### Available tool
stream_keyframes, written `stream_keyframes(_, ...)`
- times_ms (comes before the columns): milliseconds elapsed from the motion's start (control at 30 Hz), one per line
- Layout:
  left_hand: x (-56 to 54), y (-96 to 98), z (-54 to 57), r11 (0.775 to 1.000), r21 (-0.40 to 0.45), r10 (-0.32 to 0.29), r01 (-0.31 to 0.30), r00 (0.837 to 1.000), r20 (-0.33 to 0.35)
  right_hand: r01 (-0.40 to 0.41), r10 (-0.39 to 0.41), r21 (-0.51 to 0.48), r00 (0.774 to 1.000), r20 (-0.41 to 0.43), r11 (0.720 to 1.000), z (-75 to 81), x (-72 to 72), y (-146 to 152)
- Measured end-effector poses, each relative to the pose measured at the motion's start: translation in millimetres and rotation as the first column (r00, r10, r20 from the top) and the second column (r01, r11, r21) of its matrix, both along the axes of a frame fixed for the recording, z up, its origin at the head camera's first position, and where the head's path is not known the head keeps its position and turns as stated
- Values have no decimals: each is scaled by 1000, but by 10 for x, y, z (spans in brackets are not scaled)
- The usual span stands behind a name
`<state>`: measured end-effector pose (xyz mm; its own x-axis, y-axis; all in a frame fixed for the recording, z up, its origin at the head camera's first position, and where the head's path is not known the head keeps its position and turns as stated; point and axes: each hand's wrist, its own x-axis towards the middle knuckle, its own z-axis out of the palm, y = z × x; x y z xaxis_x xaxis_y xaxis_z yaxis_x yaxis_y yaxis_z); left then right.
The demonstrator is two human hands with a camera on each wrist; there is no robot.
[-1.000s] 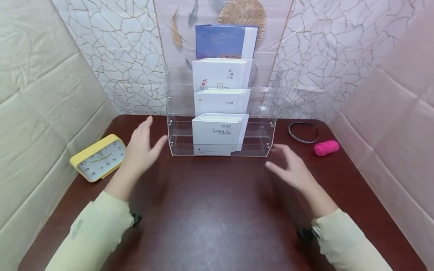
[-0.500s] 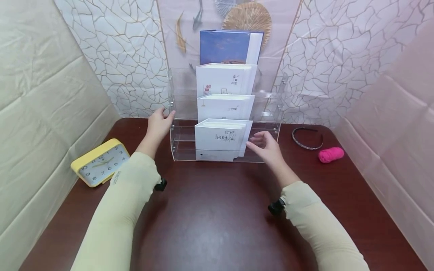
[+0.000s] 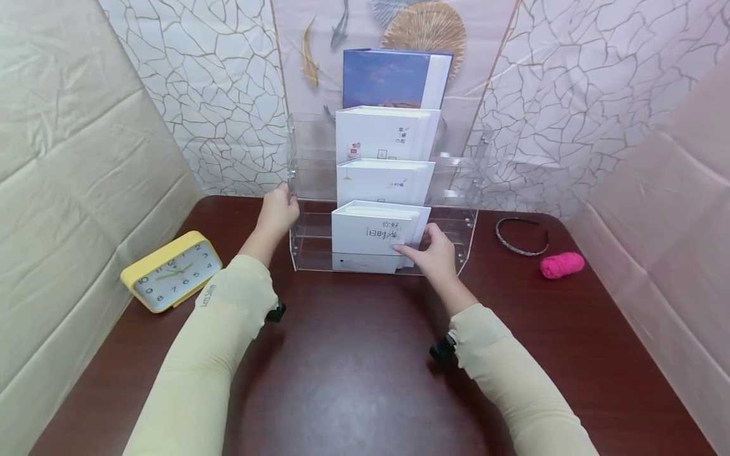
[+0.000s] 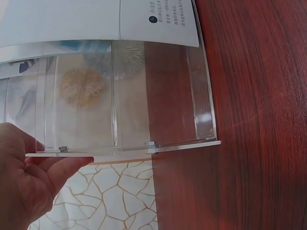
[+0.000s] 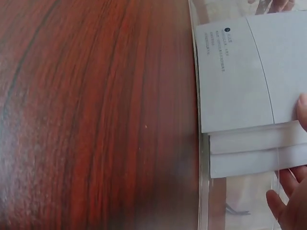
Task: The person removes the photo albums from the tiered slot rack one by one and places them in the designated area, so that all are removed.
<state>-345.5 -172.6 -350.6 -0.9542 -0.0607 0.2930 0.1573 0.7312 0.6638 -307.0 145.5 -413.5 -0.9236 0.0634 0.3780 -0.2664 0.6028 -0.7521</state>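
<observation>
A clear acrylic tiered rack (image 3: 293,250) stands at the back of the table with books in its tiers. My left hand (image 3: 277,212) grips the rack's left side panel (image 4: 120,152), thumb and fingers on either side of it in the left wrist view. At the lowest tier, my right hand (image 3: 436,253) pinches the right edge of a white hardcover book (image 3: 362,231). Its thumb lies on the front cover, while the other fingers reach past the page edge. The book stands upright behind the front strip of the rack.
Behind it rise two more white books (image 3: 371,180) and a tall blue book (image 3: 384,76). A yellow alarm clock (image 3: 171,271) leans at the left. At the right lie a dark headband (image 3: 521,252) and pink yarn (image 3: 561,265). Fabric walls enclose the table (image 3: 336,354).
My left hand has moved right and forward onto the rack's side panel. From right of the rack, my right hand has moved left and taken hold of the front white book's edge.
</observation>
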Motion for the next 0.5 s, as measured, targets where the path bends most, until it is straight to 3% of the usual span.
stream_keyframes(267, 6, 2, 13, 1000, -10, -16, 17, 1000, 10, -10, 10, -1, 999, -31, 1000, -21, -2, -36)
stream_keyframes(500, 19, -5, 18, 999, -46, -18, 18, 1000, 7, -47, 46, -31, 999, -28, 998, 88, -22, -114)
